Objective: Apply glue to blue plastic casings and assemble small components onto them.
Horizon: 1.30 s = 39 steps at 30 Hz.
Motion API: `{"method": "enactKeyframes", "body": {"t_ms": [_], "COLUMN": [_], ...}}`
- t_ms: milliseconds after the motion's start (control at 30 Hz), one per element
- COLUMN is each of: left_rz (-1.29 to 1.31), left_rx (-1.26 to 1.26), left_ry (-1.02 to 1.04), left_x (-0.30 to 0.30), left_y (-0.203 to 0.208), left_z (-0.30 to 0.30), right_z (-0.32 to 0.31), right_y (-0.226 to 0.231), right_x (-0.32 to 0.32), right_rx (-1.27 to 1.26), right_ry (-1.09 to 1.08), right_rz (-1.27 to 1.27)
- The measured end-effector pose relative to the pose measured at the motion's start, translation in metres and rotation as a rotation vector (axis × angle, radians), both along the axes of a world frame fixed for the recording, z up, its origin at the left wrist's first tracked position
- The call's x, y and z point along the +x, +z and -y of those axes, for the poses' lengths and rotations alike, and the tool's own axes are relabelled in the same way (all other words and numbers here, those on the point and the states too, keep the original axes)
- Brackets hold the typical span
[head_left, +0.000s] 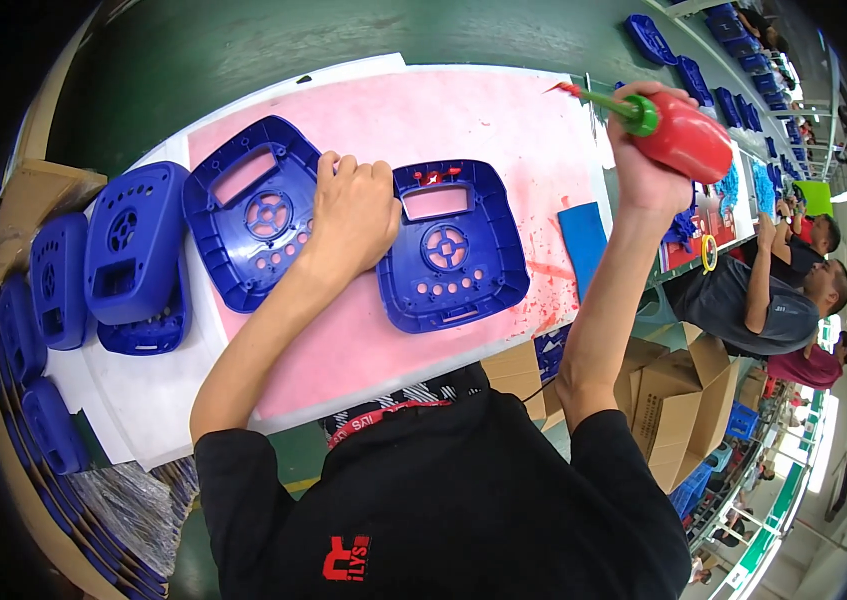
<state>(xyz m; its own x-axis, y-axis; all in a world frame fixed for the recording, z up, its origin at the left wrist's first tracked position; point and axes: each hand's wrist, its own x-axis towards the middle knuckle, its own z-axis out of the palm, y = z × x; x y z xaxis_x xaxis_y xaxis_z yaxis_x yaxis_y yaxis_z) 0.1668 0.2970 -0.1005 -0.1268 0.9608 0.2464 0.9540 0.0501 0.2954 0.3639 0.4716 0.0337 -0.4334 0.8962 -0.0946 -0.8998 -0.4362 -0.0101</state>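
L hand by 2 blue covers, R hand w/ red bottle.
Far L: stacked blue covers, outer faces up. Next, L cover, inner side up on pink sheet, its R edge beside L hand. L hand's fingers curled in, narrow, btwn the two; can't tell if it grips an edge. R cover just R of it, touching thumb side, inner side up, red smears near top. Then blue pad, flat. Far R: R hand wrapped round red bottle, tilted, green nozzle pointing L, well apart from R cover.
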Motion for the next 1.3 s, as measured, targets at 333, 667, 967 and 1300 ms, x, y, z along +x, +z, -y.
{"method": "enactKeyframes", "body": {"t_ms": [333, 667, 967, 1300], "left_rz": [0.000, -0.003, -0.007, 0.021], "left_rx": [-0.002, -0.040, -0.080, -0.037], "left_ry": [-0.005, -0.002, -0.001, -0.016], "left_x": [0.003, 0.002, 0.006, 0.005], "left_y": [-0.001, 0.005, 0.009, 0.009], "left_z": [-0.002, -0.003, -0.002, -0.005], "right_z": [-0.021, -0.046, -0.037, -0.133], "right_y": [0.037, -0.011, -0.099, -0.083], "right_x": [0.032, 0.091, 0.080, 0.211], "right_rx": [0.188, 0.589, 1.315, 2.173], "right_ry": [0.203, 0.404, 0.191, 0.322], "right_rz": [-0.006, 1.300, 2.569, 2.717]}}
